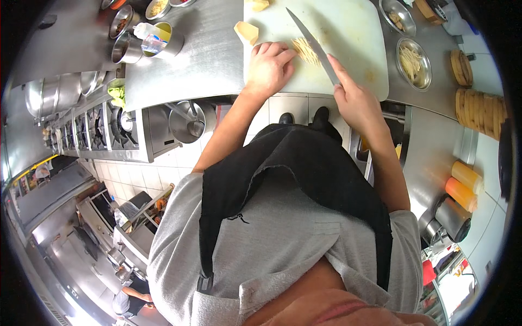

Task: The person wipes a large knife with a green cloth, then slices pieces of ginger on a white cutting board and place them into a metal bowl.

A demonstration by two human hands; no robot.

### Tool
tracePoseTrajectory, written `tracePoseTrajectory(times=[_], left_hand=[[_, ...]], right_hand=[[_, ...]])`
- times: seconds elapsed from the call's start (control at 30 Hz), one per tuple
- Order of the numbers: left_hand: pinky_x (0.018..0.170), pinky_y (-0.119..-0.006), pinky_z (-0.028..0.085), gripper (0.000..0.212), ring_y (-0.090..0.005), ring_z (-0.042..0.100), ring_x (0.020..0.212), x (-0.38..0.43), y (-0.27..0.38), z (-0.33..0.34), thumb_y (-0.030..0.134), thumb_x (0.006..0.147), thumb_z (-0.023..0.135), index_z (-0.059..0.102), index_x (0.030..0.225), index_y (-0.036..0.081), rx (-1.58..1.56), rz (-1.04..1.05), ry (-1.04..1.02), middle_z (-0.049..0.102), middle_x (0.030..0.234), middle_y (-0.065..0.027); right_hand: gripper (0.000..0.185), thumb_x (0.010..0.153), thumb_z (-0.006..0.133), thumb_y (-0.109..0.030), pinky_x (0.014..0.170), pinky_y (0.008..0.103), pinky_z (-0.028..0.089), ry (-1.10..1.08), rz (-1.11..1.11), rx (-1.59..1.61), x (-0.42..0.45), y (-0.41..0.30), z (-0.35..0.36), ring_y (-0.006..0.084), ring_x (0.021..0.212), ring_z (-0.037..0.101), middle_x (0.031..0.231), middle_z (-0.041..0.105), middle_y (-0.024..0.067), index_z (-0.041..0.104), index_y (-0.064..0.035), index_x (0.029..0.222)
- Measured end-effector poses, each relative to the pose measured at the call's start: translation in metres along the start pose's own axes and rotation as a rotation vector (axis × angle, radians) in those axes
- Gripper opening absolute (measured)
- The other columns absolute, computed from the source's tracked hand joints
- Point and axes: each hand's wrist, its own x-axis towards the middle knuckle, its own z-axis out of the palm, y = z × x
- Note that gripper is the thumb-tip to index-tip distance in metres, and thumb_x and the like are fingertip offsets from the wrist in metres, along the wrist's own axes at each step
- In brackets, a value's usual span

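A large white cutting board (359,45) lies on the steel counter before me. My right hand (355,93) grips a kitchen knife (312,42), its index finger stretched along the blade's spine. The blade lies along the right side of a small pile of pale, thin-cut strips (306,52). At the pile's left, my left hand (271,65) rests on the board with curled fingers; whether anything is under them cannot be told. A pale yellow cut vegetable piece (246,32) sits just beyond it, and another piece (259,4) lies at the board's far edge.
Right of the board stand a steel bowl of pale strips (414,64) and another steel bowl (397,17). Steel containers (173,45) with squeeze bottles stand left. A gas range (98,130) is at left, bamboo steamers (477,110) at right. A co-worker (132,299) is far off, lower left.
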Motion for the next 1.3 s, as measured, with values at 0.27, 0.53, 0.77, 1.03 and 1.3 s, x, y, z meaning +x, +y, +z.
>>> tracePoseTrajectory(times=[0.27, 0.53, 0.77, 1.03, 1.3], left_hand=[[0.115, -0.056, 0.044, 0.055, -0.0295, 0.06, 0.127, -0.003, 0.027, -0.019, 0.009, 0.081, 0.072, 0.067, 0.135, 0.015, -0.037, 0.079, 0.062, 0.066, 0.135, -0.0048], [0.119, -0.059, 0.041, 0.053, -0.0272, 0.059, 0.132, -0.004, 0.032, -0.026, 0.011, 0.082, 0.069, 0.069, 0.135, 0.015, -0.05, 0.132, -0.013, 0.066, 0.137, -0.0023], [0.119, -0.059, 0.041, 0.044, -0.028, 0.06, 0.129, 0.007, 0.025, -0.034, 0.019, 0.088, 0.068, 0.072, 0.132, 0.012, -0.014, 0.149, -0.137, 0.069, 0.133, -0.0044], [0.12, -0.061, 0.039, 0.039, -0.0295, 0.061, 0.129, 0.032, 0.026, -0.038, 0.027, 0.097, 0.066, 0.073, 0.133, 0.012, 0.041, 0.139, -0.275, 0.072, 0.132, -0.0058], [0.119, -0.056, 0.041, 0.046, -0.0308, 0.06, 0.134, 0.054, 0.017, -0.033, 0.037, 0.093, 0.076, 0.074, 0.134, 0.016, 0.022, 0.118, -0.19, 0.068, 0.142, -0.008]], right_hand=[[0.058, 0.098, 0.067, -0.02, 0.075, 0.0509, 0.057, 0.182, -0.136, -0.174, -0.018, 0.027, 0.006, 0.0379, 0.079, 0.07, 0.089, 0.067, 0.0148, 0.059, -0.0335, 0.153], [0.056, 0.095, 0.071, -0.02, 0.072, 0.0482, 0.057, 0.196, -0.15, -0.17, -0.016, 0.025, 0.015, 0.0339, 0.078, 0.069, 0.088, 0.06, 0.0118, 0.064, -0.0328, 0.149], [0.055, 0.094, 0.073, -0.019, 0.071, 0.0484, 0.058, 0.246, -0.202, -0.216, -0.012, 0.027, 0.024, 0.0334, 0.077, 0.07, 0.09, 0.06, 0.0116, 0.067, -0.0326, 0.147], [0.05, 0.092, 0.072, -0.014, 0.067, 0.0464, 0.058, 0.314, -0.324, -0.271, -0.007, 0.017, 0.021, 0.0337, 0.07, 0.069, 0.089, 0.061, 0.0137, 0.073, -0.0259, 0.14], [0.055, 0.092, 0.076, -0.016, 0.069, 0.0463, 0.055, 0.275, -0.282, -0.288, -0.014, 0.025, 0.022, 0.033, 0.075, 0.066, 0.093, 0.058, 0.0109, 0.069, -0.0304, 0.145]])
